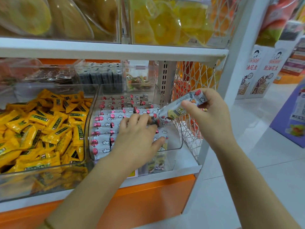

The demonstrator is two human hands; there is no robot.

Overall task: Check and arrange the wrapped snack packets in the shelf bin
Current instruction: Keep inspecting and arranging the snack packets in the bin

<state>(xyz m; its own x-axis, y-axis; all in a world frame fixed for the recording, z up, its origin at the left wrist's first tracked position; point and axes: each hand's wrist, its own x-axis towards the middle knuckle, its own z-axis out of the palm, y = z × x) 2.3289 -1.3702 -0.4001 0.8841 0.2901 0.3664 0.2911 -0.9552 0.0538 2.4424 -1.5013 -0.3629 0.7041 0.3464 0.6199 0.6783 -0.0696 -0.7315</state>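
The right hand [209,116] is pinching one white, red-printed wrapped snack packet [179,107] above the clear plastic shelf bin [180,142] — the left hand [137,138] is resting curled on the rowed packets [105,129] inside, grip indeterminable — so it should be holding a gap for print-aligned slotting.

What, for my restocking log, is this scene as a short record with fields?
left hand: rests on the white packets in the clear bin, fingers bent; grip unclear
right hand: holds one lifted packet above the bin's right side
white packets: mostly in neat rows
neighbouring bin: loose yellow packets, to the left
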